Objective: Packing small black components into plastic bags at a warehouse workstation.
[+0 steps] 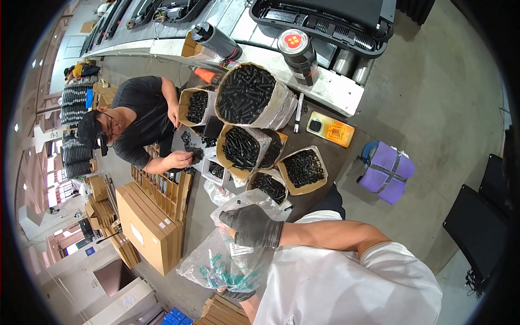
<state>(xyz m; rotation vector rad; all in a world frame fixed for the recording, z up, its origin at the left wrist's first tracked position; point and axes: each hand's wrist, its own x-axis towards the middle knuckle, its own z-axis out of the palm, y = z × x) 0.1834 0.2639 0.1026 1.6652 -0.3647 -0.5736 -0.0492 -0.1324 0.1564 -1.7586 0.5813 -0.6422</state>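
Note:
A clear plastic bag (203,265) with teal print and a white label hangs crumpled before my white shirt. My right hand (252,226), in a grey glove, is closed on its upper part. At the bag's lower end is my left hand (236,295), also gloved; the bag covers most of its fingers, which seem to grip it. Just beyond my right hand stand a box of small dark parts (304,169) and a box of black pieces (269,186). A larger carton of short black tubes (242,146) is farther off.
Across the table a co-worker (143,105) handles small black parts. A big tub of black tubes (246,92), a phone (330,130), a marker pen (298,112) and a thermos (298,57) are near the conveyor (346,89). Brown cartons (149,227) and a purple-covered stool (387,173) stand around.

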